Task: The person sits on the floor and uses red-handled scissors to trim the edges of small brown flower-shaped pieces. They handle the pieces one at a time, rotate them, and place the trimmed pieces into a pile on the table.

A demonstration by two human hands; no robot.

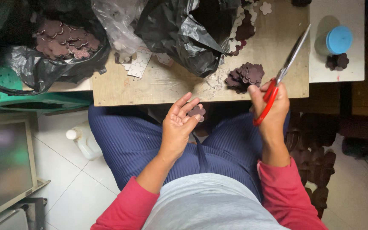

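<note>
- Seated at a wooden board (162, 85), a person pinches a dark flower-shaped cutout (197, 112) in the left hand (176, 127), fingers half-curled.
- The right hand (272, 106) grips red-handled scissors (283, 76), blades closed and raised.
- Trimming seems paused; cutting would need blades brought to the cutout.
- Finished pieces (245, 76) pile nearby.

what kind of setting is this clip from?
Probably a small home craft or piecework bench. The right hand holds red-handled scissors, the left hand a dark brown flower-shaped cutout. More are piled on the worn wooden board and in a black plastic bag.
</note>
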